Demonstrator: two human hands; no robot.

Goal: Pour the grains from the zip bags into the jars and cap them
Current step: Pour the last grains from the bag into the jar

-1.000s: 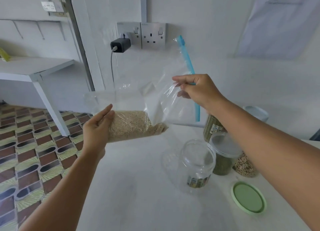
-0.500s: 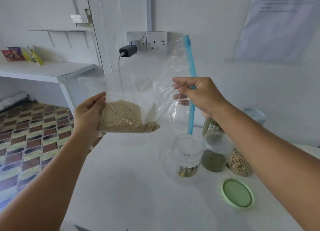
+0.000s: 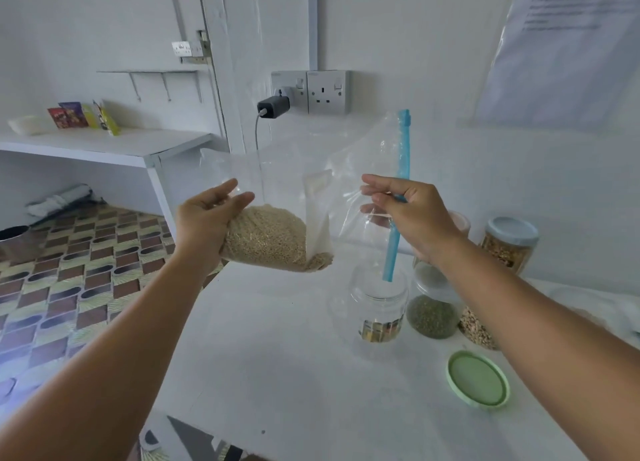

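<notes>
A clear zip bag (image 3: 298,190) with pale beige grains (image 3: 268,240) heaped in its lower left end hangs over the white table (image 3: 277,363). My left hand (image 3: 207,225) cups the grain-filled end from the left. My right hand (image 3: 412,214) pinches the bag near its blue zip strip (image 3: 398,197), whose lower end dips into the mouth of an empty clear jar (image 3: 379,301) with a label at its base. A light green lid (image 3: 477,378) lies flat on the table to the jar's right.
Right of the empty jar stand a capped jar of green grains (image 3: 433,308), a jar of mixed grains (image 3: 476,327) and a blue-lidded jar (image 3: 509,244). A wall socket with a charger (image 3: 273,106) is behind. A shelf (image 3: 104,145) and patterned floor lie left.
Both hands with the bag sit lower and closer to the empty jar; the zip strip's lower end now reaches into the jar's mouth. The view has shifted and tilted.
</notes>
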